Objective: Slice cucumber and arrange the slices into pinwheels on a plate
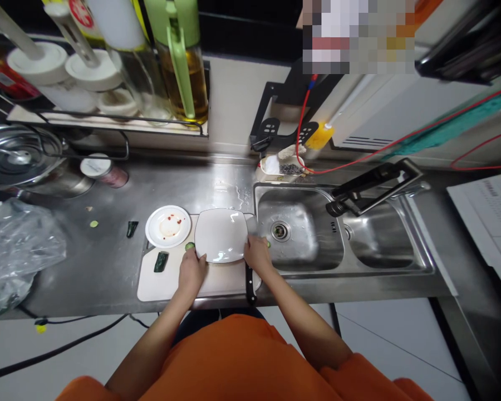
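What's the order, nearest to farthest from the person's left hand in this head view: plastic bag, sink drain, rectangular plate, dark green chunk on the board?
From the left hand:
1. Rectangular plate: touching it.
2. Dark green chunk: just left.
3. Sink drain: to the right.
4. Plastic bag: far left.

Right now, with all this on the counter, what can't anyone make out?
All in the head view:
- Board: partly hidden under the rectangular plate.
- Knife: the right hand covers part of it.
- Bag: cut off by the left edge.
- Oil bottle: cut off by the top edge.
- Jar: any lettering is too blurred to read.
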`<state>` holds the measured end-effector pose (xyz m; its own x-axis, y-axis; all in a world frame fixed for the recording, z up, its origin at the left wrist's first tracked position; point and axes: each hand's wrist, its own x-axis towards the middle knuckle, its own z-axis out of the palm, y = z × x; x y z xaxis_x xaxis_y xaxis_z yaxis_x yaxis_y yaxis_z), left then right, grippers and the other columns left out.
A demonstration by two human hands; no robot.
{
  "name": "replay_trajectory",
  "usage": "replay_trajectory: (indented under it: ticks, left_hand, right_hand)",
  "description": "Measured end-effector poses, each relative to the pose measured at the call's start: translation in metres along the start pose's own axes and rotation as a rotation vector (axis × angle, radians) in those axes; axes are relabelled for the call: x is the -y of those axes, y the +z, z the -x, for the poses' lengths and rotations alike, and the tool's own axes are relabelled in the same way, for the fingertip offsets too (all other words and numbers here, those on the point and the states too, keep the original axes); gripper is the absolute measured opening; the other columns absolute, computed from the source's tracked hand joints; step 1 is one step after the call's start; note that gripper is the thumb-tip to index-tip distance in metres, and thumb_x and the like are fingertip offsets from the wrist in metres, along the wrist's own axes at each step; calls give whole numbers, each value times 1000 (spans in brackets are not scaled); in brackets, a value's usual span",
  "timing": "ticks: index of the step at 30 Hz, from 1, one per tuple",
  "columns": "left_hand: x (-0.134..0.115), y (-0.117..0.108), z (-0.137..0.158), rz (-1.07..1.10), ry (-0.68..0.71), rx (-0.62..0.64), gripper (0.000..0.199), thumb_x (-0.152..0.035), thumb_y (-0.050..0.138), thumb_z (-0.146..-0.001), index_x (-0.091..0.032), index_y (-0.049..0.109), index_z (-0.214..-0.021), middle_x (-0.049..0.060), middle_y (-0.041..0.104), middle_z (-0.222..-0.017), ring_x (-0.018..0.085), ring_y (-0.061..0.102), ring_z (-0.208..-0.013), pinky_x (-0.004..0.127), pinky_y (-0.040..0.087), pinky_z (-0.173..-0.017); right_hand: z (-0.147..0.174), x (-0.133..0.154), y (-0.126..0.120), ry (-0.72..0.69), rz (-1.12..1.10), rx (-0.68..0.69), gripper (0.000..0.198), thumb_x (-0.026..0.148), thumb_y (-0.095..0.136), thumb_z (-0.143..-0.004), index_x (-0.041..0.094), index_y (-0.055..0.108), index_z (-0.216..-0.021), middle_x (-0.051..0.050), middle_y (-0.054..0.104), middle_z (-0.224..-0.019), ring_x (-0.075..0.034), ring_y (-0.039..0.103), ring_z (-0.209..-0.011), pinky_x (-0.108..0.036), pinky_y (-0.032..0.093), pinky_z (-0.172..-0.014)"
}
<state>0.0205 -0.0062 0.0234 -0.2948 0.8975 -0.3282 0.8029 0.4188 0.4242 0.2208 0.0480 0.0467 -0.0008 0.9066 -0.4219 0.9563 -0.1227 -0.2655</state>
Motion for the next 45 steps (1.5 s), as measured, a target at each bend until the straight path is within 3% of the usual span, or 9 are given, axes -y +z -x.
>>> replay_trajectory:
  ticks: [10,18,22,28,36,41,45]
  left_hand:
    - [2,-5,6,2,26,7,32,-35,48,-85,-13,51,-107,11,61,-85,25,59,-82,34,43,-72]
    - [34,-23,-3,88,63,-157,25,-32,46,-82,-14,59,-95,9,62,-80,22,58,-77,34,45,-74]
    - [44,-24,-12,61,46,-191,28,-29,47,-80,-14,61,-100,12,63,-88,24,59,-83,36,45,-79]
    - [38,-21,-17,67,46,-147,30,-27,46,-81,-15,64,-102,11,67,-92,25,60,-88,35,44,-82]
    - [34,-23,-18,152,-16,-162,23,-28,48,-79,-17,64,-90,8,67,-86,21,59,-80,32,43,-77]
    - [32,-34,-15,305,-116,-105,19,-35,55,-76,-20,64,-83,3,68,-82,17,59,-72,28,42,-73]
    - [25,-45,-12,475,-131,-12,26,-41,60,-72,-19,65,-85,-1,64,-72,12,54,-63,23,40,-64]
  right_hand:
    - [6,11,-13,76,59,45,24,21,40,-89,16,60,-102,-13,58,-106,-27,44,-108,-33,37,-77]
    - [21,5,-9,65,81,-3,28,25,41,-89,19,57,-112,-11,55,-111,-27,42,-109,-33,38,-77]
    - [35,5,-6,40,74,-1,29,25,40,-91,20,58,-113,-10,56,-110,-26,41,-108,-32,37,-78]
    - [47,5,2,-16,51,0,30,25,43,-90,20,59,-115,-12,57,-109,-28,39,-112,-34,36,-80]
    - [53,8,7,-67,44,-15,28,24,42,-91,20,61,-111,-11,58,-105,-26,40,-108,-33,35,-79]
    - [51,10,6,-98,1,10,26,22,44,-90,19,64,-106,-9,60,-102,-25,43,-105,-31,35,-81]
    - [39,15,8,-221,-129,31,26,18,46,-88,16,65,-106,-8,63,-98,-19,51,-97,-32,33,-90]
